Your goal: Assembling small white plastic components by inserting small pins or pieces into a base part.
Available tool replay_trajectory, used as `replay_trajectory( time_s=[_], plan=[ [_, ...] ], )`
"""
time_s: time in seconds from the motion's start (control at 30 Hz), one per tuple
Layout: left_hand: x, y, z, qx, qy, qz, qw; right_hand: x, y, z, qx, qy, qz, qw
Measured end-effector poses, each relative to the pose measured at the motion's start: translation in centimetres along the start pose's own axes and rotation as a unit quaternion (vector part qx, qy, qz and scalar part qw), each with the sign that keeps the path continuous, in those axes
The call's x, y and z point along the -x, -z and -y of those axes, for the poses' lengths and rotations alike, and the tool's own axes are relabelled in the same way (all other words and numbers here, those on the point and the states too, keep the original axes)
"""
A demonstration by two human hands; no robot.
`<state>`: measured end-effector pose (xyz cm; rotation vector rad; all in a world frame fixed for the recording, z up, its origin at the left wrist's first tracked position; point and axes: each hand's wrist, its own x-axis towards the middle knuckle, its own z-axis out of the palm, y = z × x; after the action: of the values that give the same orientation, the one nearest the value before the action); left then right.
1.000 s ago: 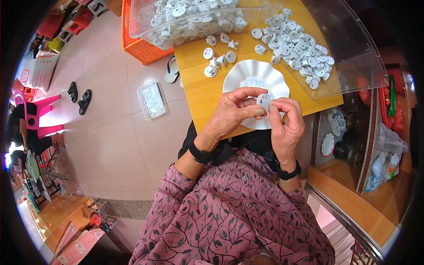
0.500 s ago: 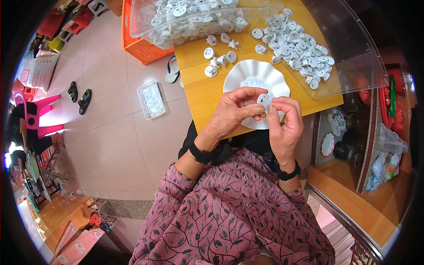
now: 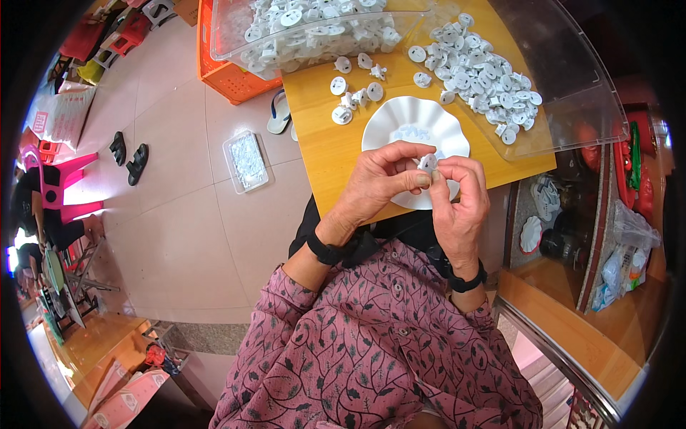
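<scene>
Between my fingertips is a small white round plastic part [image 3: 428, 162], tilted on its edge. My left hand [image 3: 377, 176] pinches it from the left with thumb and index finger. From the right, my right hand [image 3: 461, 194] closes thumb and fingers on its other side; whether a smaller piece is also in that pinch is hidden. Both hands are over a white scalloped plate [image 3: 384, 123], in which several small pale translucent pieces [image 3: 411, 134] lie. Beyond the plate, a few loose white parts [image 3: 374, 91] rest on the yellow table [image 3: 319, 146].
A heap of white parts [image 3: 493, 86] lies in a clear tray [image 3: 572, 136] at the right. Far left, a clear bin [image 3: 300, 36] full of them stands over an orange crate [image 3: 239, 82]. On the floor are a clear box [image 3: 246, 161] of small pieces and dark sandals [image 3: 136, 166].
The white part has turned between my fingers, from facing up to more edge-on. My hands have barely moved otherwise.
</scene>
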<state>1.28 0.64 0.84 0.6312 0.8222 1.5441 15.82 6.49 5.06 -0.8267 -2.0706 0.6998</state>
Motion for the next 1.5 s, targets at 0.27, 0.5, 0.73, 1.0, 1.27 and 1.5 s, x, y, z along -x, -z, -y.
replay_trajectory(
  time_s=[0.27, 0.5, 0.73, 1.0, 1.27, 1.5],
  plan=[
    [-0.14, 0.13, 0.41, -0.009, -0.027, 0.004, 1.000, -0.02, -0.28, -0.24, 0.008, 0.019, 0.006, 1.000],
    [-0.23, 0.26, 0.22, 0.022, -0.003, -0.008, 1.000, 0.11, -0.40, -0.54, -0.100, -0.044, -0.002, 0.994],
    [-0.22, 0.23, 0.23, 0.064, 0.007, -0.014, 0.998, -0.32, 0.03, -0.41, -0.070, -0.030, 0.029, 0.997],
    [-0.20, 0.14, 0.10, 0.059, 0.015, -0.022, 0.998, -0.38, -0.18, -0.40, -0.029, -0.015, 0.029, 0.999],
    [-0.16, 0.40, 0.49, 0.029, 0.001, -0.014, 0.999, -0.20, -0.61, -0.61, 0.007, 0.024, 0.024, 0.999],
    [-0.11, 0.12, -0.18, 0.094, 0.022, -0.024, 0.995, 0.02, -0.77, -0.75, -0.039, 0.000, 0.007, 0.999]
  ],
)
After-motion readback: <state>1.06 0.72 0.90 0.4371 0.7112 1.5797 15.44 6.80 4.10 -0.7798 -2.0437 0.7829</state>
